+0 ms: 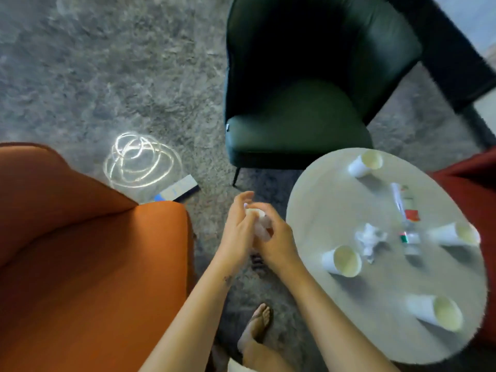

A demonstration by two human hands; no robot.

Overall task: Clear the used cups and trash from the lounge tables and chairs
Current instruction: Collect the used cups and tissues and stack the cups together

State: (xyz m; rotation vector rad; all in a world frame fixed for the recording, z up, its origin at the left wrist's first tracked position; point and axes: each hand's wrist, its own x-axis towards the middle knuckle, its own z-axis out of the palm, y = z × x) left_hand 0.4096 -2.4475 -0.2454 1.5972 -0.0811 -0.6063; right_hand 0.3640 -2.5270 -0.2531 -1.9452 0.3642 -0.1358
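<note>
Cups (343,260) and crumpled trash (369,237) crowd the round table (322,210); beside it, both hands (236,229) (277,241) clasp another cup (258,212).

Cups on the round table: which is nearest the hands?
The leftmost cup, beside the crumpled paper, just past the right hand. The far cup, right cup and near cup sit farther away.

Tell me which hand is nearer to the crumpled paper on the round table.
Right. The right hand grips a white cup just off the table's left edge, left of the crumpled paper. The left hand is farther left, on the cup's other side.
</note>
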